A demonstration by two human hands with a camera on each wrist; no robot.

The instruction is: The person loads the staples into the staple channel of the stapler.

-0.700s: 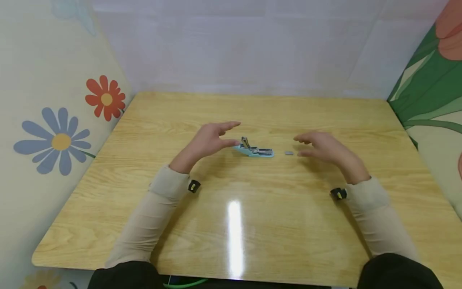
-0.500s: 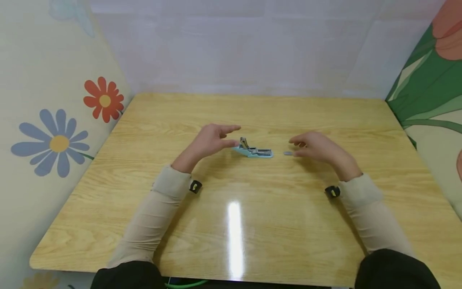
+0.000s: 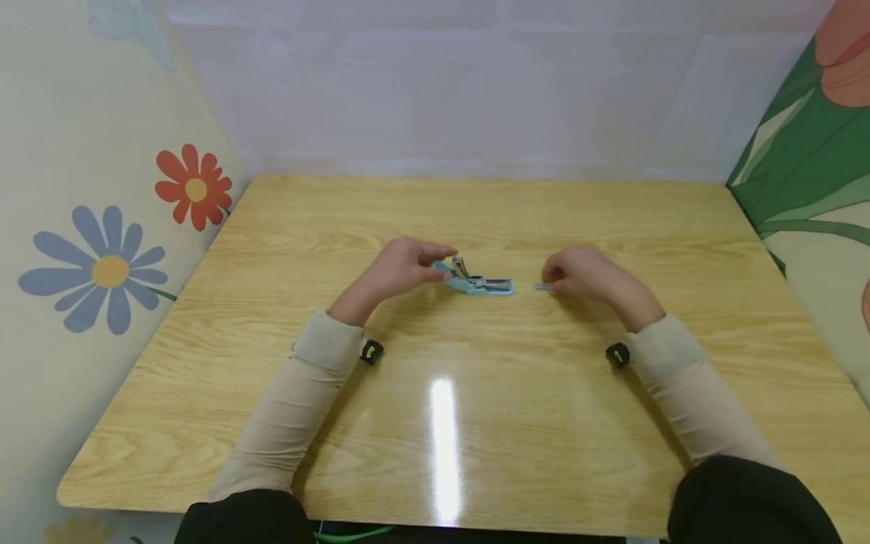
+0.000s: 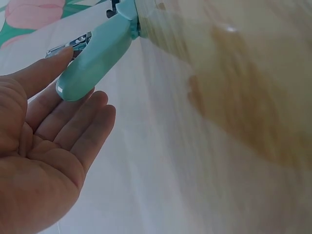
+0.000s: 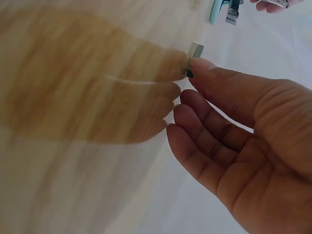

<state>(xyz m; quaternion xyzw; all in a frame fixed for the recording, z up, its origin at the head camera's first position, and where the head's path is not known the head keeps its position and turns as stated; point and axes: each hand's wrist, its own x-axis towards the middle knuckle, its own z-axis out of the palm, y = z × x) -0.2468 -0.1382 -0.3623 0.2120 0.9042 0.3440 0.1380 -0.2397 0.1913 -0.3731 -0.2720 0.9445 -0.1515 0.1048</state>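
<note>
A teal stapler (image 3: 479, 287) rests on the wooden table with its top swung up, baring the metal staple channel. My left hand (image 3: 397, 268) pinches its rear end between thumb and index finger. In the left wrist view the thumb lies along the teal stapler body (image 4: 100, 58), and the other fingers extend loosely behind it. Right of the stapler, my right hand (image 3: 587, 276) has thumb and index finger at a short strip of staples (image 3: 541, 286). The right wrist view has the staple strip (image 5: 196, 50) upright at the thumb tip, the index finger mostly hidden, the other fingers curled.
The wooden table (image 3: 544, 423) spreads around both hands, with a bright light reflection (image 3: 444, 446) toward its front edge. A white backdrop (image 3: 442, 91) stands behind it. Flower-painted panels (image 3: 88, 393) flank the sides. Small black wrist cameras (image 3: 371, 352) sit at both cuffs.
My left thumb and index finger have closed in on the stapler's rear end. My right hand has moved left to the staple strip and its fingers have drawn together there.
</note>
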